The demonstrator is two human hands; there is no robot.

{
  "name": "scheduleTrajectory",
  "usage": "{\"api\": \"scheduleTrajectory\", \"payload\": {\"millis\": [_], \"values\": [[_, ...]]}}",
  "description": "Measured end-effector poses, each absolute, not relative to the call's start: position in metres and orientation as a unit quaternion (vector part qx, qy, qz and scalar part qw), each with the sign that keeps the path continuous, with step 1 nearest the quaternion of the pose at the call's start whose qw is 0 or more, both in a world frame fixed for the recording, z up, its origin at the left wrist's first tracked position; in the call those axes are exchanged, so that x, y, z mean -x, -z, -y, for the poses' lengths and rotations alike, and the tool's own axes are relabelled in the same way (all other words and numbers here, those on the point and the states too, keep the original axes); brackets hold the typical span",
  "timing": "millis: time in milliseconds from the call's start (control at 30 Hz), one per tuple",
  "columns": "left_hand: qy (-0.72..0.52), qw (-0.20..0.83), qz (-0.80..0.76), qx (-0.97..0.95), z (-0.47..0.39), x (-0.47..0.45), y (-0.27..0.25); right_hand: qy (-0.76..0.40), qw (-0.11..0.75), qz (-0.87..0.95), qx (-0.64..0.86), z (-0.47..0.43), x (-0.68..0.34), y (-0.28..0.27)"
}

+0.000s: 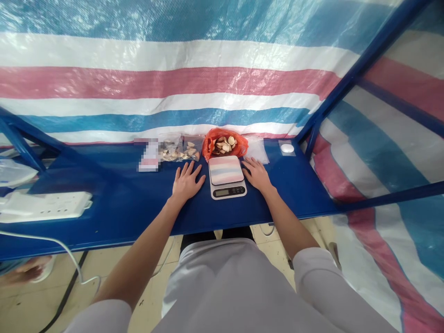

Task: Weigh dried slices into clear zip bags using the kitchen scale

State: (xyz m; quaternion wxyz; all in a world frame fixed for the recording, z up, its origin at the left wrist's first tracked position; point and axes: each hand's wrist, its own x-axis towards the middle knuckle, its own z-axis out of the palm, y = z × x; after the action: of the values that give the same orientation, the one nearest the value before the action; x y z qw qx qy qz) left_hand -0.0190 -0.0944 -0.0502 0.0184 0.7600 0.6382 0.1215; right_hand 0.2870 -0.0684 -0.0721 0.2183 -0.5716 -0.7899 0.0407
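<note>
My left hand (187,181) lies flat on the blue table with its fingers spread, left of a digital kitchen scale (227,172). On the scale's other side my right hand (257,174) also rests flat, fingers apart, close to its edge. Nothing sits on the scale's shiny top, which reflects the striped sheet. Behind it an orange-red plastic bag (208,144) stands open, full of pale dried slices (226,144). Beyond my left hand lie clear bags of similar pieces (190,151). A flat clear plastic bag (257,150) lies just past my right fingers.
A small bag with a round white item (287,148) lies at the back right. At left are a white power strip (48,206) with a cable and a plastic-wrapped item (15,172). Blue frame bars (315,132) and a striped sheet (173,83) enclose the table (132,208).
</note>
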Motion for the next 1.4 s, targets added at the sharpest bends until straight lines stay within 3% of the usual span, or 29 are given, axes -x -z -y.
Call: {"api": "scheduleTrajectory", "payload": {"millis": [233, 467, 833, 1400], "values": [[-0.259, 0.014, -0.606, -0.752, 0.093, 0.023, 0.047, -0.039, 0.342, 0.772, 0.534, 0.066, -0.295, 0.072], [-0.32, -0.048, -0.545, -0.773, 0.067, 0.035, 0.008, -0.012, 0.329, 0.768, 0.549, 0.048, -0.306, 0.069], [-0.198, -0.078, -0.586, -0.782, 0.01, 0.094, 0.0, -0.015, 0.247, 0.777, 0.578, 0.038, -0.297, 0.087], [-0.119, 0.027, -0.556, -0.822, -0.005, 0.114, 0.008, -0.011, 0.241, 0.78, 0.578, 0.04, -0.296, 0.084]]}}
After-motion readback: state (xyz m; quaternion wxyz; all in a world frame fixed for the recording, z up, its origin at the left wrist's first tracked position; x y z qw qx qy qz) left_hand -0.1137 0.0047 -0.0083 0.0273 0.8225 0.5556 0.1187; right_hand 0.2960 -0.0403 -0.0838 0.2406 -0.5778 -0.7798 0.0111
